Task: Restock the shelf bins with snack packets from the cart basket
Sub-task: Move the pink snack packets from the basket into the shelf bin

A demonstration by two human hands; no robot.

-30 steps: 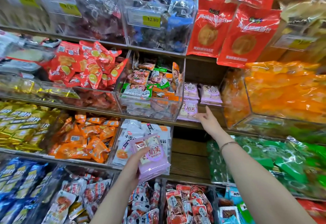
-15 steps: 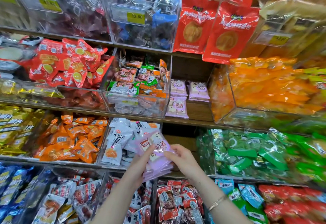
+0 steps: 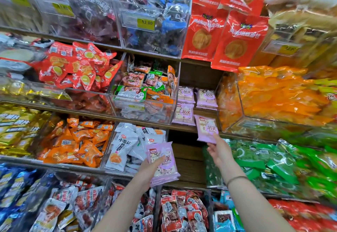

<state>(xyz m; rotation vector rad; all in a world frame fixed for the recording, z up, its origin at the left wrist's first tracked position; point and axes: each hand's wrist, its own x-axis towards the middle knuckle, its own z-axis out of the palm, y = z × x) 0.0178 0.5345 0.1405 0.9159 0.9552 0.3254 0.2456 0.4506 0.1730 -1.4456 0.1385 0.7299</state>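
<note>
While the left hand [image 3: 148,170] grips a pink stack [image 3: 168,166], the right hand [image 3: 219,151] pinches 1 packet [image 3: 207,128].

Single lilac snack packet [image 3: 207,128], upright, held just below-right of shelved lilac packets [image 3: 186,112]. Lilac packet stack [image 3: 164,162], tilted, held lower-left of them. Shelved ones lie flat in three small piles.

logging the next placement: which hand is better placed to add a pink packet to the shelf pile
Right. The right hand holds one pink packet up beside the shelf pile; the left hand sits lower, holding the spare stack.
</note>
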